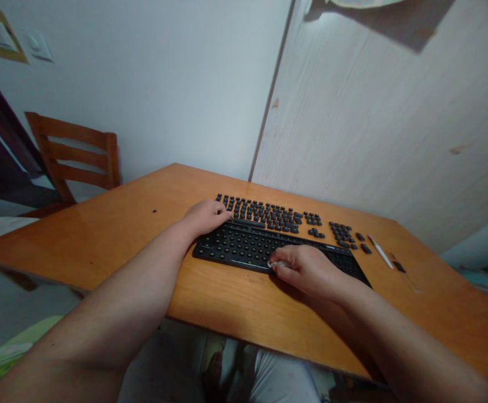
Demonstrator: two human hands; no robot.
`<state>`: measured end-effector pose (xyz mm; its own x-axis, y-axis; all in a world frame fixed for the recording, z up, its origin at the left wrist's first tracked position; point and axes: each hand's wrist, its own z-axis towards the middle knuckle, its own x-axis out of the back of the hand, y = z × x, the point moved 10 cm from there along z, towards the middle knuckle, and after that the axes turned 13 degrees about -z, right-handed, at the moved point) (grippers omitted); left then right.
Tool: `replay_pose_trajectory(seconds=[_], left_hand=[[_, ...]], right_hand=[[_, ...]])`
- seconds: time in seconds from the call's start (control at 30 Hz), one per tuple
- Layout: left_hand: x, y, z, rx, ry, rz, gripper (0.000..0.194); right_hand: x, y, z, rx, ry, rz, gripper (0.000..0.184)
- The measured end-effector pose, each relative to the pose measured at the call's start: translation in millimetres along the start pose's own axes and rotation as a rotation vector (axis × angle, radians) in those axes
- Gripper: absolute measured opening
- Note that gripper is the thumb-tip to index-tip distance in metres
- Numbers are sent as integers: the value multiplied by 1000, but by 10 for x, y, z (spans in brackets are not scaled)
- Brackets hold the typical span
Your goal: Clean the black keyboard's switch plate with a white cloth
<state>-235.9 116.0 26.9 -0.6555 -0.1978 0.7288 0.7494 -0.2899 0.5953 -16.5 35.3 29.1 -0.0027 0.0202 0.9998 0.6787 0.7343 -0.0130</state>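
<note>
One small whitish scrap (275,265) is pinched by the right grip (305,267), right there at the front rim of the black keyboard base (235,246), which is laid near the worktop's (235,296) front edge. The left grip (208,216) is curled by the base's far left corner; whether anything is held cannot be told. Loose keycaps (257,214) are spread in rows toward the back edge, and a white stick (380,251) is seen toward the right edge.

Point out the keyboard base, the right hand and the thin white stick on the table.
Keyboard base (246,249): head view, on its key bed.
Right hand (309,270): head view, on the back of the hand.
Thin white stick (380,251): head view, about halfway along its shaft.
</note>
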Motion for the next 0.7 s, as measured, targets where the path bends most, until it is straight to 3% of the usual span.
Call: replay_pose_trajectory(seconds=[0.23,0.47,0.57,0.7], left_hand=[[5,-2,-3,1,3,-22,44],[-5,-9,-3,4,-13,10,44],[-14,-15,-3,5,-16,11,45],[-23,-29,3,3,-13,12,44]], right_hand=[[-2,158,2,-21,-27,183,16],[65,618,224,-236,152,274,29],[32,655,340,-251,188,287,25],[-64,626,484,-256,135,306,19]])
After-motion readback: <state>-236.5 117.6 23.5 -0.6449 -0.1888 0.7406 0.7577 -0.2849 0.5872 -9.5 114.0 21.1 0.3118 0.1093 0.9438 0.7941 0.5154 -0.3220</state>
